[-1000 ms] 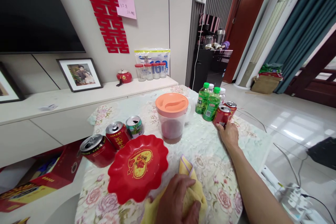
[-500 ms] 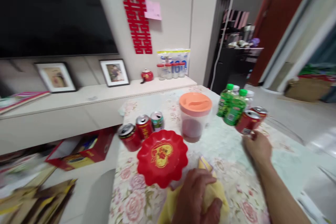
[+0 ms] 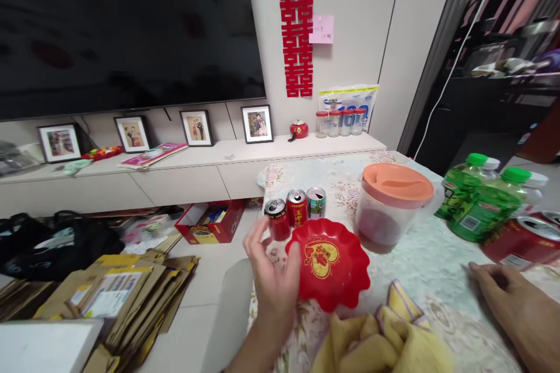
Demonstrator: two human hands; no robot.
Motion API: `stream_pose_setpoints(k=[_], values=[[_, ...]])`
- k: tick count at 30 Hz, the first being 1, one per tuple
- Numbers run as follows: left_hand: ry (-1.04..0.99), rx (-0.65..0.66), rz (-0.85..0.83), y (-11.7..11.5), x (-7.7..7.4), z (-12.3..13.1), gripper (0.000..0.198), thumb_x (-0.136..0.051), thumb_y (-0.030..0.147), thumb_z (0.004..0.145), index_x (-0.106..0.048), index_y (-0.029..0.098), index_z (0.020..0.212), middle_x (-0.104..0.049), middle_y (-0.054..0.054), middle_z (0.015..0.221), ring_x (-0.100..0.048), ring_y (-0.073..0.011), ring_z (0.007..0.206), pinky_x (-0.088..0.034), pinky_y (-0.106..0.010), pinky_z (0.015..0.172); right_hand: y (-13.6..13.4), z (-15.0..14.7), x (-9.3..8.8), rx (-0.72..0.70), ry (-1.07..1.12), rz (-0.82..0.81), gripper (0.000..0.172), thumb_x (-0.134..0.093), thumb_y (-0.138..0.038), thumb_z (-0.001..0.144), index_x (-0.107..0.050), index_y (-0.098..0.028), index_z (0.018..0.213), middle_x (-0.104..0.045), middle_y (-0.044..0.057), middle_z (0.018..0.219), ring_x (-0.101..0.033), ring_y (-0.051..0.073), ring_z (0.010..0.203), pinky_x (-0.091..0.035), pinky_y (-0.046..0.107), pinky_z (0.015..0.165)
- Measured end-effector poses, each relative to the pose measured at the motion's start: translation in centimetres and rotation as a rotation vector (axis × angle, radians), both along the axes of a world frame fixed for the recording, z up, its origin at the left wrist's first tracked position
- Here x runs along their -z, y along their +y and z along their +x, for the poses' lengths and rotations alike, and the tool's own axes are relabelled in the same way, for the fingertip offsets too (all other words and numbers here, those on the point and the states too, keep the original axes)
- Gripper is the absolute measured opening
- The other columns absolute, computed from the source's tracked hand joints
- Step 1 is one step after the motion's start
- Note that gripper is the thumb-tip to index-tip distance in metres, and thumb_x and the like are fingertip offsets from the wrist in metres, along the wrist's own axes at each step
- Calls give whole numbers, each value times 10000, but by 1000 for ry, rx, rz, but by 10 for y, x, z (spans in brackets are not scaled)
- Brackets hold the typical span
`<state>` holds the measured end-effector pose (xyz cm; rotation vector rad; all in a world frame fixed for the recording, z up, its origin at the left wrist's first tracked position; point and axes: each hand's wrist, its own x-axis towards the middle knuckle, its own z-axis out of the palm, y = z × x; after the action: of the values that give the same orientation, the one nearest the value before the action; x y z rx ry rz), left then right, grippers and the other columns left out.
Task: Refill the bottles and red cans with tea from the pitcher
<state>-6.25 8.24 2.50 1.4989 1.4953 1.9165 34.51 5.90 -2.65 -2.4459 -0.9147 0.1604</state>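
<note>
My left hand [image 3: 273,280] is open, thumb apart from the fingers, between the left edge of the red scalloped plate [image 3: 335,268] and the nearest red drink can [image 3: 277,220]. Whether its fingertips touch that can I cannot tell. Behind the plate stand another red can [image 3: 296,207] and a green-and-pink can [image 3: 316,203]. My right hand [image 3: 518,306] rests on the table at the right, fingers loosely bent and holding nothing, just in front of a red can [image 3: 525,239]. A crumpled yellow cloth [image 3: 385,341] lies between my hands, untouched.
A clear pitcher [image 3: 387,218] with an orange lid and dark liquid stands behind the plate. Green-capped bottles [image 3: 485,207] stand at the right. Behind the flowered tablecloth [image 3: 301,172] runs a white TV cabinet [image 3: 196,178]. Flattened cardboard [image 3: 144,303] lies on the floor at left.
My left hand has let go of the yellow cloth and moved left and forward to the cans. My right hand stays by the red cans. The view has turned left.
</note>
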Motion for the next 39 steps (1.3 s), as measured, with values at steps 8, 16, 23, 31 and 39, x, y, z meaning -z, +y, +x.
stream_pose_setpoints(k=[8, 16, 23, 31, 39], values=[[-144, 168, -218, 72, 14, -41, 1068, -795, 262, 706, -141, 239, 1549, -355, -205, 1585, -416, -311, 1497, -332, -495, 1241, 1, 7, 10, -59, 25, -42, 305, -528, -677, 686, -626, -389, 662, -690, 122, 757, -587, 389, 728, -422, 459, 660], [-163, 242, -231, 86, 22, -42, 974, -764, 251, 737, -193, 214, 1524, -599, -146, 1335, -644, -246, 1235, -472, -443, 1119, 6, 1, 2, -39, 38, -92, 339, -504, -681, 663, -617, -362, 685, -687, 139, 763, -597, 382, 740, -421, 458, 657], [-41, -63, -171, 71, -4, -49, 797, -830, 316, 678, -440, 216, 1366, -466, -101, 1347, -504, -283, 1335, -349, -480, 1216, 5, -2, 0, -64, -20, -77, 378, -485, -664, 714, -626, -313, 725, -668, 135, 747, -572, 336, 685, -386, 413, 628], [-65, 77, -150, 40, -30, 22, 630, -839, 310, 643, -494, 212, 1161, -554, -52, 1135, -626, -239, 1085, -503, -451, 1048, 3, -7, -1, -75, -72, -55, 337, -538, -588, 741, -643, -268, 742, -646, 105, 701, -556, 294, 640, -349, 362, 587], [-103, 185, -334, 35, 6, 65, 636, -808, 188, 683, -451, 262, 1205, -638, -61, 1199, -659, -248, 1136, -499, -435, 1063, 1, -9, 0, -104, -67, -50, 364, -513, -566, 823, -672, -241, 786, -662, 95, 726, -564, 269, 662, -345, 344, 593]])
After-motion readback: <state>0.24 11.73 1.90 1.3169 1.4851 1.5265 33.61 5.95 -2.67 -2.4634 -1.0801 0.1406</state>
